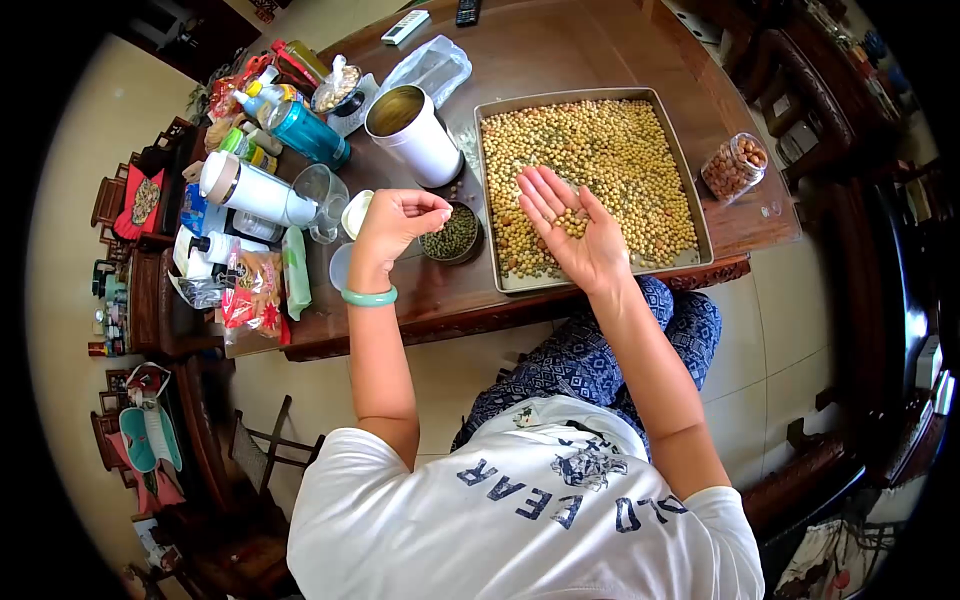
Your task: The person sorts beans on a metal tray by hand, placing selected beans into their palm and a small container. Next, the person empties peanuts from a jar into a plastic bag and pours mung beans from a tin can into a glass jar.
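Beans (600, 140), mostly yellow with green ones among them, lay spread across a square tray (690, 190) on the wooden table (540, 50) in the head view. Your right hand (580, 230) was open, palm up over them, with a few yellow beans resting on it, while your left hand (400, 225) had its thumb and fingers drawn together by the edge of a round tub (458, 240) of green beans; whether they pinched anything could not be told. Beyond that tub stood a white canister (424, 152).
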`<action>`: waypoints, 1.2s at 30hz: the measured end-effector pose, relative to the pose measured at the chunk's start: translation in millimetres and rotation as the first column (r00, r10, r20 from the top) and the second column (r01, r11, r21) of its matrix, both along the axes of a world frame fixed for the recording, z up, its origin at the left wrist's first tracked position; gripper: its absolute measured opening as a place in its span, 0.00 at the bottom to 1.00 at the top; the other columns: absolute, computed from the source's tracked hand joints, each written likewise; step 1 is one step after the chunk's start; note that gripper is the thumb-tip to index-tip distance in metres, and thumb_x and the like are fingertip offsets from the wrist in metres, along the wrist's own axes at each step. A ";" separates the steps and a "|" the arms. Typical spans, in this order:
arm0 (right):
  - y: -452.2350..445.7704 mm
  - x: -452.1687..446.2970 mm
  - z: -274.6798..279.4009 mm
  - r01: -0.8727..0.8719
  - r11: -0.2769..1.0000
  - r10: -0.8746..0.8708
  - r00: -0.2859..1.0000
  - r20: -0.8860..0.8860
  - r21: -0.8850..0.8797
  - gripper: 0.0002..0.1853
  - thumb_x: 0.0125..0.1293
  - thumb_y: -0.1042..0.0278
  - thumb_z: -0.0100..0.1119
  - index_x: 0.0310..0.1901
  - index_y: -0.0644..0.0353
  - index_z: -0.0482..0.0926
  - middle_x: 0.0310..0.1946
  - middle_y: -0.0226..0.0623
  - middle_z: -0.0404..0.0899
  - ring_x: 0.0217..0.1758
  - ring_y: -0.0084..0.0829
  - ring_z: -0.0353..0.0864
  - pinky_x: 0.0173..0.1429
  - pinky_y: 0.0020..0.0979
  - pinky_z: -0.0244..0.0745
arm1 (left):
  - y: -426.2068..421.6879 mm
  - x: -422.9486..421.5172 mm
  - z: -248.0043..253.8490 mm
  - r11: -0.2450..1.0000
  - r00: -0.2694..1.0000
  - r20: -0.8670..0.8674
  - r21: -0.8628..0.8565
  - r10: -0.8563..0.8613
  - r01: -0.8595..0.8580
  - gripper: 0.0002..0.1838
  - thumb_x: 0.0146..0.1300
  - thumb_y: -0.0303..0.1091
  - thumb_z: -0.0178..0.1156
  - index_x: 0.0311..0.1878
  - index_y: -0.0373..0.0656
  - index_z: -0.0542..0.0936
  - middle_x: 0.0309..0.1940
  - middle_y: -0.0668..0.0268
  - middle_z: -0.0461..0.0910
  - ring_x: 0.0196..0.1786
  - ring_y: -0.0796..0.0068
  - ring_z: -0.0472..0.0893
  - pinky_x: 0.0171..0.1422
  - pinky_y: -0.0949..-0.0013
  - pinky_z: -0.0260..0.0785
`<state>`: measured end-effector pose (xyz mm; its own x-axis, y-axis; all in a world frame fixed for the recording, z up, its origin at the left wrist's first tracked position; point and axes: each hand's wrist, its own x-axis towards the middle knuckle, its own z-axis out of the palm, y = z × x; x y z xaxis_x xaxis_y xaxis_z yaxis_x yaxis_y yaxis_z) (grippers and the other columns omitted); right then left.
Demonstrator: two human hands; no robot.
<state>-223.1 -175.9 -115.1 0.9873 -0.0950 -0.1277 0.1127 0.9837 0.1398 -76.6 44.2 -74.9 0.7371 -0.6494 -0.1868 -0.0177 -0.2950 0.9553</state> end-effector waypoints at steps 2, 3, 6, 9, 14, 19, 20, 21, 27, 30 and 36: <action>0.1 0.4 1.2 0.008 1.000 -0.008 1.000 -0.001 0.004 0.28 0.81 0.59 0.25 0.69 0.77 0.57 0.72 0.57 0.56 0.78 0.50 0.53 0.80 0.48 0.55 | 2.2 0.1 -8.6 0.998 1.000 0.019 -0.063 0.005 -0.004 0.07 0.59 0.22 0.68 0.40 0.31 0.84 0.32 0.66 0.84 0.33 0.82 0.80 0.40 0.79 0.74; 0.2 0.6 1.3 0.009 1.000 -0.009 1.000 -0.007 -0.004 0.28 0.81 0.59 0.25 0.69 0.78 0.57 0.72 0.57 0.56 0.78 0.50 0.53 0.80 0.48 0.55 | 2.9 -0.1 -12.2 0.998 1.000 0.018 -0.063 0.006 -0.005 0.07 0.59 0.22 0.68 0.40 0.31 0.84 0.32 0.66 0.84 0.33 0.82 0.80 0.40 0.79 0.74; 0.2 0.9 -0.3 0.008 1.000 -0.008 1.000 -0.006 -0.008 0.28 0.81 0.59 0.25 0.69 0.78 0.58 0.72 0.57 0.56 0.78 0.49 0.53 0.80 0.48 0.54 | 4.9 -2.5 -15.6 0.996 0.998 0.060 -0.083 0.035 -0.030 0.07 0.60 0.23 0.67 0.41 0.31 0.83 0.34 0.65 0.84 0.34 0.82 0.81 0.41 0.79 0.74; 0.2 0.4 0.5 -0.002 1.000 0.002 1.000 0.005 0.013 0.28 0.81 0.59 0.25 0.69 0.78 0.58 0.72 0.57 0.56 0.78 0.49 0.53 0.80 0.48 0.54 | 6.8 -6.4 -9.5 0.996 0.997 0.001 -0.042 0.076 -0.076 0.06 0.60 0.22 0.66 0.40 0.32 0.83 0.33 0.65 0.84 0.35 0.82 0.82 0.42 0.79 0.75; 0.3 0.0 1.2 0.003 1.000 -0.003 1.000 -0.008 0.025 0.28 0.81 0.59 0.26 0.69 0.77 0.58 0.73 0.56 0.56 0.78 0.49 0.53 0.80 0.48 0.54 | 8.6 -9.7 -17.9 0.997 0.965 0.254 -0.047 0.070 -0.060 0.04 0.62 0.23 0.63 0.37 0.33 0.81 0.33 0.65 0.85 0.35 0.81 0.83 0.40 0.78 0.74; -0.9 -1.1 0.3 0.008 1.000 -0.008 1.000 -0.011 0.007 0.28 0.81 0.59 0.26 0.69 0.77 0.57 0.73 0.56 0.56 0.78 0.49 0.53 0.80 0.48 0.54 | 0.8 -26.7 -5.2 0.990 0.853 0.522 0.105 0.022 -0.090 0.05 0.56 0.24 0.65 0.35 0.35 0.81 0.31 0.64 0.84 0.32 0.78 0.82 0.39 0.75 0.74; -1.0 -0.3 0.1 0.005 1.000 -0.005 1.000 -0.003 0.004 0.28 0.81 0.60 0.25 0.69 0.77 0.57 0.73 0.56 0.56 0.78 0.49 0.53 0.80 0.48 0.53 | 0.2 -29.0 -2.7 0.984 0.807 0.590 0.147 -0.006 -0.101 0.06 0.54 0.24 0.66 0.35 0.36 0.82 0.29 0.64 0.83 0.30 0.77 0.82 0.38 0.75 0.74; 0.3 0.2 0.5 0.016 1.000 -0.017 1.000 -0.024 -0.025 0.28 0.81 0.60 0.26 0.69 0.77 0.57 0.72 0.56 0.56 0.78 0.49 0.53 0.80 0.48 0.53 | -0.9 -31.6 -0.4 0.976 0.749 0.662 0.178 -0.021 -0.129 0.06 0.52 0.24 0.66 0.34 0.37 0.81 0.26 0.62 0.81 0.29 0.73 0.81 0.36 0.72 0.73; 1.6 1.1 5.1 0.025 0.994 -0.034 0.996 -0.080 -0.108 0.29 0.81 0.59 0.23 0.67 0.77 0.60 0.69 0.58 0.61 0.75 0.49 0.59 0.78 0.45 0.61 | -4.0 -35.9 2.5 0.981 0.697 0.717 0.135 -0.002 -0.136 0.05 0.50 0.23 0.65 0.32 0.37 0.80 0.25 0.65 0.78 0.27 0.76 0.75 0.34 0.72 0.69; 1.6 0.3 8.5 0.023 0.994 -0.031 0.997 -0.076 -0.103 0.29 0.81 0.58 0.23 0.67 0.78 0.61 0.69 0.58 0.62 0.75 0.49 0.60 0.78 0.45 0.62 | -5.8 -31.0 16.3 0.991 0.690 0.723 0.052 0.047 -0.122 0.05 0.50 0.22 0.65 0.31 0.37 0.80 0.25 0.69 0.77 0.26 0.82 0.71 0.32 0.75 0.65; -1.6 1.5 -5.7 0.008 0.995 -0.012 0.999 -0.042 -0.098 0.29 0.81 0.58 0.24 0.66 0.77 0.62 0.69 0.55 0.63 0.73 0.44 0.64 0.74 0.38 0.67 | -21.5 11.9 80.4 0.959 0.498 0.823 -0.198 0.276 -0.204 0.04 0.53 0.24 0.67 0.33 0.39 0.82 0.23 0.72 0.75 0.25 0.85 0.66 0.28 0.78 0.60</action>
<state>-221.6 -177.5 -120.7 0.9801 -0.1190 -0.1590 0.1266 0.9912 0.0380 -64.7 22.8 5.5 0.6568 -0.4065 0.6351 -0.7540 -0.3541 0.5532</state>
